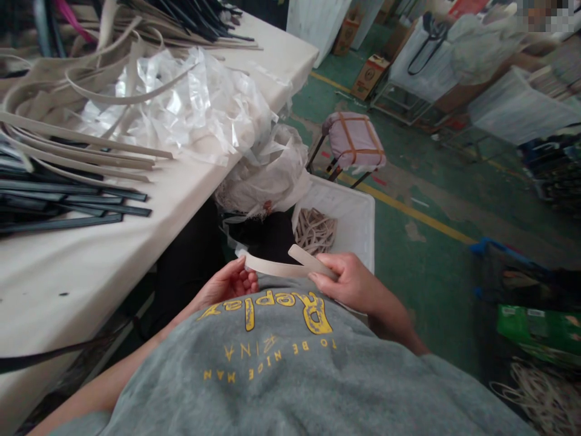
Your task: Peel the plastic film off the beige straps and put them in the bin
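My right hand [349,280] is closed on a beige flat strip [281,264] that is bent into a narrow loop, just above my lap. My left hand [229,284] lies palm up beside it, fingers curled, with the fingertips touching the strip's left end. Both hands hover over my grey shirt, in front of a white plastic bin [358,212] on the floor that holds several beige strips [315,230].
A white table [91,266] to my left carries black strips [68,203], long beige strips [77,145] and crumpled clear plastic [190,109]. A padded stool [354,139] stands beyond the bin. Boxes, bags and racks line the green floor at the back and right.
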Demonstrator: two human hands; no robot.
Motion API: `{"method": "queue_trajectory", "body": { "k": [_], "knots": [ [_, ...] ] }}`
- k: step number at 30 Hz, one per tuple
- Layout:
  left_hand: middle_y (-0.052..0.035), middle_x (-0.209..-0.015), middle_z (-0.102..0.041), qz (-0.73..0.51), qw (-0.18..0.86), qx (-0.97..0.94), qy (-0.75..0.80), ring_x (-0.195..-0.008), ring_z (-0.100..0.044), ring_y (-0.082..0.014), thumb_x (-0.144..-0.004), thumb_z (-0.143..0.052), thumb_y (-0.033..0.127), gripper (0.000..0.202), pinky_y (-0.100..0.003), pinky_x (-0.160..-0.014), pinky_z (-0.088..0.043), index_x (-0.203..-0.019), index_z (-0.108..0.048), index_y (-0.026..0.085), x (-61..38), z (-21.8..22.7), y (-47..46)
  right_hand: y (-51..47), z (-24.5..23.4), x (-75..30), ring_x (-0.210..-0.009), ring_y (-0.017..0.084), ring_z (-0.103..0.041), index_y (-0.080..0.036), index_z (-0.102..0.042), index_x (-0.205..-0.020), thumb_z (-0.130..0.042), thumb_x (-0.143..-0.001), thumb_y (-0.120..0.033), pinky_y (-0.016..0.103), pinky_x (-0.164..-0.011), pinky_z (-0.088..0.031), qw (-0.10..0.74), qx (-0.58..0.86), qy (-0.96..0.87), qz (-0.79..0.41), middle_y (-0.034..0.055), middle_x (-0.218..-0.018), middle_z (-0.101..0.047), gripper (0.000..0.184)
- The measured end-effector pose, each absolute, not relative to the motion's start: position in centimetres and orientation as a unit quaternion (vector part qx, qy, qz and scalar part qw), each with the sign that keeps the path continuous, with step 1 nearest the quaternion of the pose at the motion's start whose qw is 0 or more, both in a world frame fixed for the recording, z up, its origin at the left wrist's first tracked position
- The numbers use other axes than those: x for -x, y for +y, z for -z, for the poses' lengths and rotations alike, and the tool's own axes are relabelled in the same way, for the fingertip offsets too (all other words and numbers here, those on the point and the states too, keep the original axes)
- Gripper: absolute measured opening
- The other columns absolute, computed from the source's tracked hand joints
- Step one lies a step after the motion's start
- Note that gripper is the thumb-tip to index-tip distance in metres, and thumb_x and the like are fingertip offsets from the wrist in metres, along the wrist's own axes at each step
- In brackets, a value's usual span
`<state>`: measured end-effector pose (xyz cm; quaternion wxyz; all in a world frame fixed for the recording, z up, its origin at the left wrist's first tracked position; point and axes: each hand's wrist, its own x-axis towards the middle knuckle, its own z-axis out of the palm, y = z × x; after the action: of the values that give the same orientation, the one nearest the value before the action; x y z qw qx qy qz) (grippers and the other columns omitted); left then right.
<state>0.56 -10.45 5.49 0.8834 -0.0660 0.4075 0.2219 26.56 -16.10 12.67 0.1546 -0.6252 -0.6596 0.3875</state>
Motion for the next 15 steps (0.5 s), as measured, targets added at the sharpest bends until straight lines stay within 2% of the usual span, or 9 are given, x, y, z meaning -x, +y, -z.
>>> {"method": "queue_trajectory", "body": {
  "k": [3, 8, 15],
  "knots": [
    [-0.0028, -0.063, -0.062, -0.216, 0.907, 0.041, 0.359, -0.059, -0.066, -0.0133, -0.095, -0.060, 0.028, 0.020, -0.024, -0.064, -0.059, -0.083, -0.067, 0.013, -0.7, -6.3, -11.3, -17.0, -14.1, -26.8, -0.054, 0.009, -0.041, -0.018, -0.046, -0.062, -0.055, -0.087, -0.031, 0.025, -0.052, -0.028, 0.169, 0.622, -0.655, -0.395, -0.0033, -0.057, -0.042, 0.029],
    [-0.0037, -0.068, -0.066, -0.236, 0.903, 0.014, 0.358, -0.064, -0.069, -0.0140, -0.092, -0.064, 0.022, 0.013, -0.024, -0.067, -0.060, -0.083, -0.067, 0.014, -1.7, -6.2, -11.3, -18.1, -15.6, -27.3, -0.050, 0.008, -0.035, -0.019, -0.041, -0.059, -0.057, -0.090, -0.039, 0.024, -0.047, -0.024, 0.200, 0.637, -0.636, -0.386, -0.0042, -0.055, -0.036, 0.041],
    [-0.0037, -0.066, -0.067, -0.267, 0.861, 0.022, 0.433, -0.058, -0.069, -0.0129, -0.098, -0.055, 0.015, 0.021, -0.024, -0.061, -0.060, -0.079, -0.064, 0.013, -3.2, -4.8, -9.8, -18.4, -15.8, -27.0, -0.047, 0.007, -0.027, -0.020, -0.030, -0.056, -0.058, -0.084, -0.027, 0.025, -0.047, -0.020, 0.207, 0.643, -0.683, -0.277, -0.0054, -0.052, -0.029, 0.041]
  ]
}}
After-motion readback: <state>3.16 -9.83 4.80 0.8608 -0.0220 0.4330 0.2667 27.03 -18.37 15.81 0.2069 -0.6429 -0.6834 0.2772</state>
